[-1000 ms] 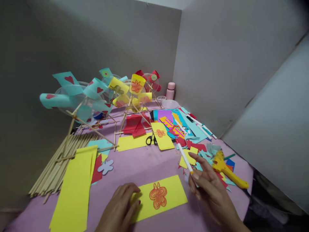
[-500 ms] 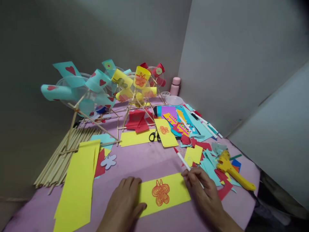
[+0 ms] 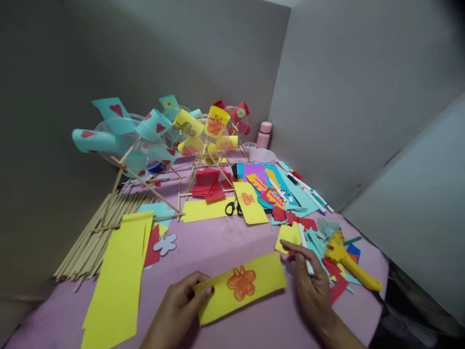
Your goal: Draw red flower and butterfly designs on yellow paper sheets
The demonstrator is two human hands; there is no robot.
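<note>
Pinched at its left end by my left hand (image 3: 185,303), a yellow paper strip (image 3: 218,295) is tilted up off the table. A butterfly drawing (image 3: 242,283) in red-orange lines sits at its middle. My right hand (image 3: 314,283) is just past the strip's right end, apart from most of it; whether a fingertip touches the edge I cannot tell. Between its fingers is a white marker (image 3: 304,247), held nearly upright, with its red tip not visible. Another yellow paper (image 3: 257,213) with a similar drawing lies farther back, overlapping black-handled scissors (image 3: 230,208).
Paper pinwheels on stick stands (image 3: 134,140) rise at the back left, beside a bundle of wooden sticks (image 3: 94,237). Yellow strips (image 3: 112,281) lie at left. Paper scraps (image 3: 337,286) and a yellow glue gun (image 3: 354,266) are on the right. A pink bottle (image 3: 264,135) stands behind.
My left hand has lifted the yellow strip off the table, where it lay flat. My right hand has come off the strip's right end, and the marker has turned from slanting left to nearly upright.
</note>
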